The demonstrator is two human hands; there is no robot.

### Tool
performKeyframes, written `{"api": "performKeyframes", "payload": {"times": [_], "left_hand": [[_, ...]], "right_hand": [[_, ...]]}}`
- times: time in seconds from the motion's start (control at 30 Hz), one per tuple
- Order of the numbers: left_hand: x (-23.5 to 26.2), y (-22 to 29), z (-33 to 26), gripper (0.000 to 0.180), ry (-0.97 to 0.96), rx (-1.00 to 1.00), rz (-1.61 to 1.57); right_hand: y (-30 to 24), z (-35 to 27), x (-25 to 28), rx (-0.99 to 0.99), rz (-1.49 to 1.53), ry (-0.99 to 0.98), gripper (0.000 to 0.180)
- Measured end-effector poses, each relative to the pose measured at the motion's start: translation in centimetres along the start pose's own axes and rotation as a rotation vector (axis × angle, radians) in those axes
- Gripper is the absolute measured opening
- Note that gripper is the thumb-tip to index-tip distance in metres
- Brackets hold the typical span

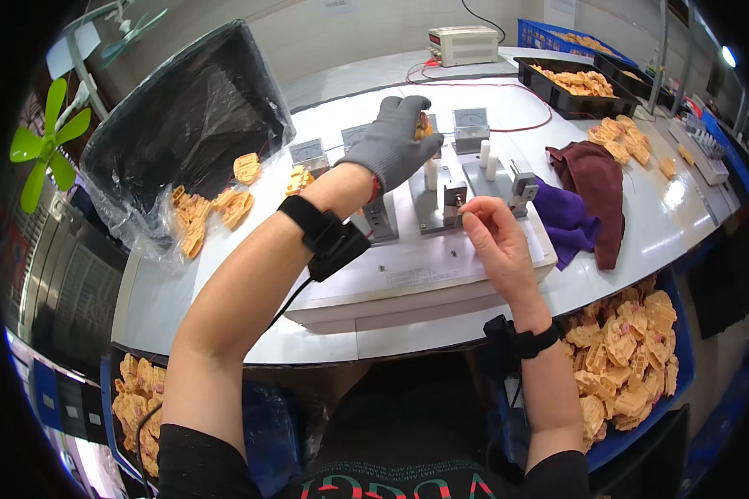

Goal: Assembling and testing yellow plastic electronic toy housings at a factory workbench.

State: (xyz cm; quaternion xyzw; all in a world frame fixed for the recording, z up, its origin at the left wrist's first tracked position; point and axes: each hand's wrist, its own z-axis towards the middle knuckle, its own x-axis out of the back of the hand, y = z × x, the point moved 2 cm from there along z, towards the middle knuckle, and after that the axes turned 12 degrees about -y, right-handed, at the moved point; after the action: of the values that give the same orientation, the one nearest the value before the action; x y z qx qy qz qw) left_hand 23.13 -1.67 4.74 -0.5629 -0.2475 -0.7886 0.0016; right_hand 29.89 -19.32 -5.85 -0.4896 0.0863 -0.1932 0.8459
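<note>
My left hand [389, 143], in a grey glove, reaches over the back of a test fixture. Its fingers are closed round a small tan moulded part [424, 126], mostly covered by the glove. My bare right hand [498, 241] pinches a small metal lever [461, 202] on a grey block at the fixture's front; the fingertips partly cover it. The fixture has a thick white base [416, 281], grey metal plates, white upright posts [488, 163] and several panel meters [471, 121]. Another tan part [300, 179] lies by my left forearm.
A tilted black bin [191, 108] lined with clear plastic stands at left, tan parts at its mouth. Purple [564, 223] and maroon cloths [592, 195] lie right of the fixture. A power supply [464, 46] and black tray [549, 98] stand behind. Blue crates [684, 366] flank me below.
</note>
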Motion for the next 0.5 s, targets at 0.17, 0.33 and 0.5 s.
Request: {"api": "performKeyframes", "payload": {"times": [0.17,0.33,0.5], "left_hand": [[0.3,-0.2,-1.3,0.057,-0.213,-0.028,0.038],[-0.6,1.1,-2.0,0.053,-0.394,-0.262,0.099],[-0.6,0.8,-2.8,0.063,-0.477,-0.15,0.202]], "right_hand": [[-0.1,-0.3,0.5,-0.016,-0.009,-0.006,0.016],[-0.3,-0.6,0.6,-0.001,-0.033,0.019,0.016],[0.2,-0.2,-0.3,-0.047,-0.008,0.004,0.015]]}}
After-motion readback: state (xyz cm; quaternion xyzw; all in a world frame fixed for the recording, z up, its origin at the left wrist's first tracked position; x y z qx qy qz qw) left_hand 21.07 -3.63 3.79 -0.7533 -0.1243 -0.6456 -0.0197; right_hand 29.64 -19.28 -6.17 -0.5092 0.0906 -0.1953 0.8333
